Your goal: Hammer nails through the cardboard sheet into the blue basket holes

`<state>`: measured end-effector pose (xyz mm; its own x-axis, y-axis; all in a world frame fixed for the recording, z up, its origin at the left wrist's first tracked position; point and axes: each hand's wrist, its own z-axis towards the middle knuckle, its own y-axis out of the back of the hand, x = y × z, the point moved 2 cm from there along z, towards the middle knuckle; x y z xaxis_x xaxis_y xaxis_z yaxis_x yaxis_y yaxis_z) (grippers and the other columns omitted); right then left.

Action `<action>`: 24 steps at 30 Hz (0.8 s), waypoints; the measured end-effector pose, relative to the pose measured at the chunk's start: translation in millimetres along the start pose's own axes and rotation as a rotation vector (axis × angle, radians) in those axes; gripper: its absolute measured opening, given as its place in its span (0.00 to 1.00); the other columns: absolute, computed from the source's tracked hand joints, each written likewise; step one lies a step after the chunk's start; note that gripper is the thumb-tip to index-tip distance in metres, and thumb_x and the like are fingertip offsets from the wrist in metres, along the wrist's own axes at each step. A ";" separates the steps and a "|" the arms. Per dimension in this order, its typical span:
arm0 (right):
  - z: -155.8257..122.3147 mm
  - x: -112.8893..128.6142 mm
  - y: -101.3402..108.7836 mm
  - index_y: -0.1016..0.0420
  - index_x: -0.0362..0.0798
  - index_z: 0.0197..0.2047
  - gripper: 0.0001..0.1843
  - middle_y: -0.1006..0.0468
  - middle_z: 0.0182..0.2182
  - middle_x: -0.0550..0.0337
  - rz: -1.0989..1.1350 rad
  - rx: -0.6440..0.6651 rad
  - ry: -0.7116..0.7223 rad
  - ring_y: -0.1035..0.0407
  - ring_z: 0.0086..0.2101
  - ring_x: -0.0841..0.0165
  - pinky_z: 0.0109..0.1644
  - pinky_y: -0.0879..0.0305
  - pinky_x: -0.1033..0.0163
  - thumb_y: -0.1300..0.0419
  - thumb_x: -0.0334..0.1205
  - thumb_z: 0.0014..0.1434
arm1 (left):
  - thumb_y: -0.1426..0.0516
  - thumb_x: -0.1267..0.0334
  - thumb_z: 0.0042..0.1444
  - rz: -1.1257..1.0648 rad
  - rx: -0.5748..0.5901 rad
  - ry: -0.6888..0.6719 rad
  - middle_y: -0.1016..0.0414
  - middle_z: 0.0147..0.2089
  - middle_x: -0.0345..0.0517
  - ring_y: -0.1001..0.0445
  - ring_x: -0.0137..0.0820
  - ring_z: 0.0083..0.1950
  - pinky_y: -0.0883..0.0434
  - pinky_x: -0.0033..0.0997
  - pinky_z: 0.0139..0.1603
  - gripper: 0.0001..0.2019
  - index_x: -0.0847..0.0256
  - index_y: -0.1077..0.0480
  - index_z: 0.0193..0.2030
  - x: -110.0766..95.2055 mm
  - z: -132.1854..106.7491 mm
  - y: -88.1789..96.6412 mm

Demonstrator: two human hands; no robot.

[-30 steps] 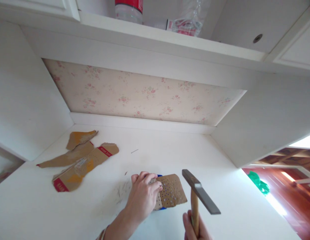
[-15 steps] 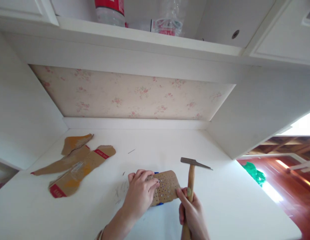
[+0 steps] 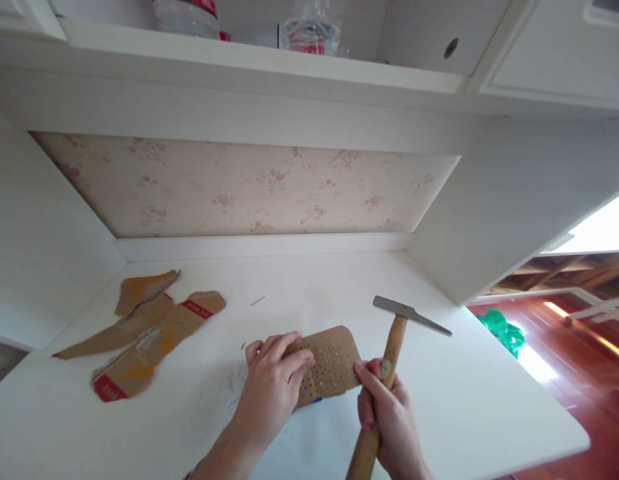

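My left hand rests on a small brown cardboard piece studded with several nail heads, fingers curled and pressed on its left edge. A blue thing peeks from under the cardboard. My right hand grips the wooden handle of a hammer, just right of the cardboard. The hammer's steel head is raised and points to the right, above the white desk top.
Torn cardboard scraps with red and yellow print lie at the left. A loose nail lies behind my hands. A flowered back panel and a white shelf with bottles rise above. The desk's right edge drops to a red wooden floor with a green bag.
The hammer has swung from a raised tilt to the right of the cardboard to standing upright close beside it. My right hand has come up into view. The left hand stays on the cardboard.
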<state>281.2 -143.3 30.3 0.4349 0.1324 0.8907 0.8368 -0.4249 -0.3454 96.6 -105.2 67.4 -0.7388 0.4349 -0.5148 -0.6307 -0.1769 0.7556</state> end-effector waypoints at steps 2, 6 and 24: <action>-0.9 8.4 0.9 0.42 0.52 0.30 0.21 0.41 0.08 0.78 0.032 -0.008 -0.005 0.53 0.08 0.82 0.11 0.59 0.77 0.31 0.47 0.52 | 0.39 0.65 0.59 -0.007 -0.016 -0.027 0.23 0.52 0.39 0.26 0.36 0.49 0.44 0.44 0.51 0.06 0.46 0.22 0.38 -6.2 5.9 3.7; 1.1 25.2 6.9 0.42 0.52 0.30 0.21 0.41 0.08 0.78 0.060 -0.044 0.014 0.52 0.09 0.82 0.12 0.59 0.77 0.30 0.43 0.51 | 0.40 0.64 0.60 -0.026 -0.007 -0.061 0.23 0.53 0.38 0.27 0.36 0.50 0.43 0.43 0.51 0.06 0.47 0.22 0.38 -17.4 19.9 3.0; 15.1 -15.5 30.9 0.42 0.51 0.30 0.21 0.41 0.07 0.78 -0.010 -0.101 -0.099 0.53 0.09 0.81 0.13 0.61 0.76 0.31 0.48 0.51 | 0.40 0.65 0.60 -0.021 0.145 -0.015 0.21 0.49 0.40 0.26 0.36 0.49 0.37 0.43 0.50 0.06 0.49 0.21 0.38 -0.7 10.9 -38.6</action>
<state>305.4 -145.1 1.4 0.4613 0.2229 0.8588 0.8059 -0.5102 -0.3004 124.1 -89.0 43.0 -0.7214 0.4504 -0.5260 -0.6042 -0.0383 0.7959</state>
